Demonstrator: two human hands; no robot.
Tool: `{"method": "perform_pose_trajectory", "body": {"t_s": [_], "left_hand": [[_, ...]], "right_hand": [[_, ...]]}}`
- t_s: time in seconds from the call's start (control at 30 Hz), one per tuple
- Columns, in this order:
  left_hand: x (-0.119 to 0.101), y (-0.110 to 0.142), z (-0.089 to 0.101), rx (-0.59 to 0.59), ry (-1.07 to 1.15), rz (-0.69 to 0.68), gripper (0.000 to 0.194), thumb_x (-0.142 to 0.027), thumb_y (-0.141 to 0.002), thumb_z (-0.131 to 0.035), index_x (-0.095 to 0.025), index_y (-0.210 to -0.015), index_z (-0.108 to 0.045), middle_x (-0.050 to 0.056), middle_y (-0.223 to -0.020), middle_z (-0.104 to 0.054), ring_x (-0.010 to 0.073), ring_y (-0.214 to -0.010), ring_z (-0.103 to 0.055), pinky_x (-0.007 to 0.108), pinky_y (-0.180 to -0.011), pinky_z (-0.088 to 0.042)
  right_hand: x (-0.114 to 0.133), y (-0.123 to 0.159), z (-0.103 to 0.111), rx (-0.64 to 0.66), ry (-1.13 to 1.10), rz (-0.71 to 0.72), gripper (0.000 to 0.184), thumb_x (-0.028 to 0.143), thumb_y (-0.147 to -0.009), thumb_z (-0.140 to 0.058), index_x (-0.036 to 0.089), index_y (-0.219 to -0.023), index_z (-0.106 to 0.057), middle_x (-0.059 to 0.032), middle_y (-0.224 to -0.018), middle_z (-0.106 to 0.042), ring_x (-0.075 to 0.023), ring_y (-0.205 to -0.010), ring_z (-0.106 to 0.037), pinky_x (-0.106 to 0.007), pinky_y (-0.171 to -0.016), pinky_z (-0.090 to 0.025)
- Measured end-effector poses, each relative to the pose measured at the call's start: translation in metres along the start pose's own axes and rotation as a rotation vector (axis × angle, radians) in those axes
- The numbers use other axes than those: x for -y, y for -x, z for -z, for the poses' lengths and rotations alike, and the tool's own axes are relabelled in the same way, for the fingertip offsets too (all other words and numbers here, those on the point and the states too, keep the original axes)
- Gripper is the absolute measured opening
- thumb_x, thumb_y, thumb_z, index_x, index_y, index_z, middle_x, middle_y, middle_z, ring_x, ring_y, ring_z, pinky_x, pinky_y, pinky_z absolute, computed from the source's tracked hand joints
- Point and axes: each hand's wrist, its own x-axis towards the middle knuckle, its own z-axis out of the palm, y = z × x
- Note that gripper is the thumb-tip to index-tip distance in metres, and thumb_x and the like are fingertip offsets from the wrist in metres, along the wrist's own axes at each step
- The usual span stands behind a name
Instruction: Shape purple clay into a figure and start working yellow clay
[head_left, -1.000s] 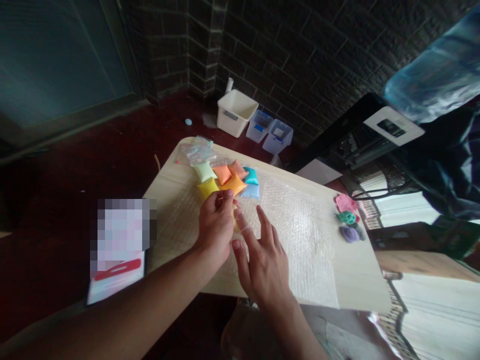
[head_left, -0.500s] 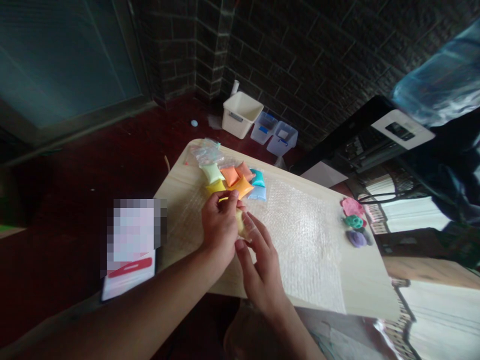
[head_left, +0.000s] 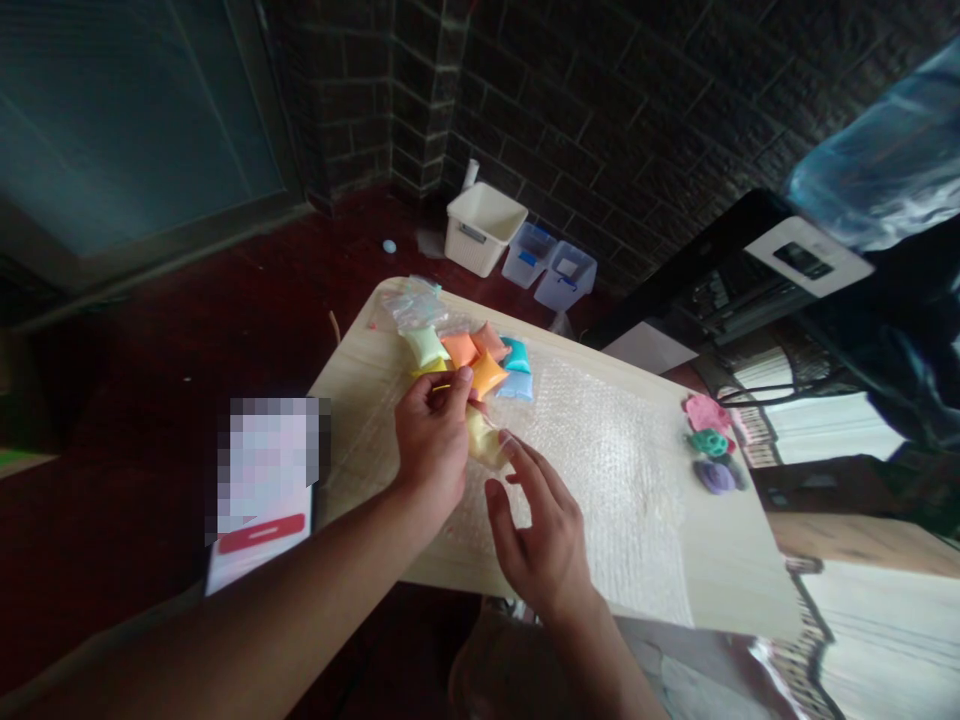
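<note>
My left hand (head_left: 429, 440) is closed in a pinch on the end of a pale yellow clay packet (head_left: 484, 442), a small soft pillow-shaped bag. The packet hangs from the fingers above the table. My right hand (head_left: 546, 525) is on its other side, thumb and fingers apart, with a fingertip at the packet's edge. Just beyond the hands lie several similar packets: an orange-yellow packet (head_left: 488, 375), an orange packet (head_left: 460, 349), a pale green packet (head_left: 425, 346), a teal packet (head_left: 516, 355) and a light blue packet (head_left: 516, 386). My left hand partly covers a yellow packet (head_left: 429, 370).
Bubble wrap (head_left: 615, 480) covers much of the wooden table (head_left: 750, 560). Pink (head_left: 706, 412), green (head_left: 709, 442) and purple shaped pieces (head_left: 715, 477) sit at the right edge. A clear plastic bag (head_left: 412, 303) lies at the far corner. A lit screen (head_left: 259, 560) stands left. Floor bins (head_left: 480, 235) are behind.
My right hand has moved right and down, its thumb coming off the packet and its fingers spreading. My left hand has shifted slightly left and up, and more of the pale yellow packet shows.
</note>
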Motion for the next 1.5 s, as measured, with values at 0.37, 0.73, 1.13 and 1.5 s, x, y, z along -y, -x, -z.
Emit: {"method": "perform_pose_trajectory", "body": {"t_s": [0.37, 0.73, 1.13, 1.5], "left_hand": [[0.005, -0.001, 0.002, -0.052, 0.023, -0.008, 0.036, -0.046, -0.081, -0.087, -0.019, -0.080, -0.064, -0.002, -0.066, -0.064, 0.0123, -0.056, -0.061, 0.024, -0.054, -0.050], [-0.008, 0.001, -0.009, -0.099, 0.053, 0.088, 0.040, -0.051, -0.078, -0.087, -0.019, -0.083, -0.064, -0.001, -0.072, -0.070, 0.0138, -0.060, -0.070, 0.025, -0.062, -0.055], [-0.012, 0.005, -0.003, 0.008, -0.017, 0.273, 0.024, -0.037, -0.084, -0.065, -0.015, -0.074, -0.068, 0.007, -0.066, -0.074, 0.0213, -0.057, -0.074, 0.029, -0.056, -0.058], [-0.008, 0.005, -0.003, -0.073, -0.001, 0.073, 0.031, -0.038, -0.088, -0.065, -0.021, -0.064, -0.055, -0.005, -0.054, -0.054, 0.0133, -0.048, -0.060, 0.027, -0.057, -0.054]], "right_hand": [[0.013, -0.001, -0.023, -0.065, -0.978, -0.571, 0.031, 0.035, -0.099, -0.069, 0.026, -0.129, -0.069, -0.0097, -0.123, -0.079, -0.0257, -0.099, -0.080, -0.045, -0.085, -0.068], [0.018, 0.015, -0.028, -0.006, -0.747, -0.479, 0.049, 0.032, -0.102, -0.065, 0.031, -0.150, -0.055, -0.0098, -0.127, -0.074, -0.0243, -0.095, -0.078, -0.044, -0.081, -0.068], [0.023, 0.010, -0.025, 0.143, -0.686, -0.309, 0.070, 0.021, -0.099, -0.064, 0.042, -0.162, -0.042, -0.0081, -0.162, -0.046, -0.0285, -0.132, -0.062, -0.046, -0.099, -0.065], [0.033, 0.006, -0.021, 0.113, -0.615, -0.328, 0.061, 0.023, -0.099, -0.066, 0.040, -0.156, -0.053, -0.0073, -0.159, -0.050, -0.0314, -0.137, -0.058, -0.050, -0.105, -0.061]]}}
